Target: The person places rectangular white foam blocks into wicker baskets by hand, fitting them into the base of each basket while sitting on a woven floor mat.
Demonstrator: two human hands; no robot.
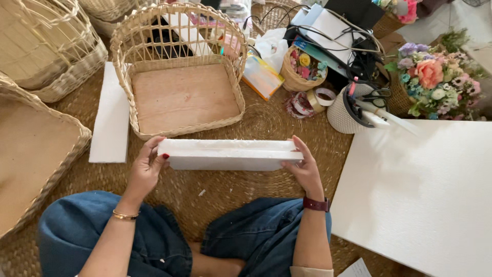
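Observation:
I hold a long white foam block (229,154) level in front of me, above the woven mat. My left hand (145,168) grips its left end and my right hand (305,166) grips its right end. Just beyond the block stands a square wicker basket (134,84) with a bare wooden bottom and an arched handle. My knees in blue denim are below the block.
A narrow foam strip (110,115) lies left of the basket. A large white foam sheet (420,195) covers the right. More wicker baskets (36,138) sit at left. Tape rolls (324,96), a white pot of tools (348,107) and artificial flowers (435,79) crowd the far right.

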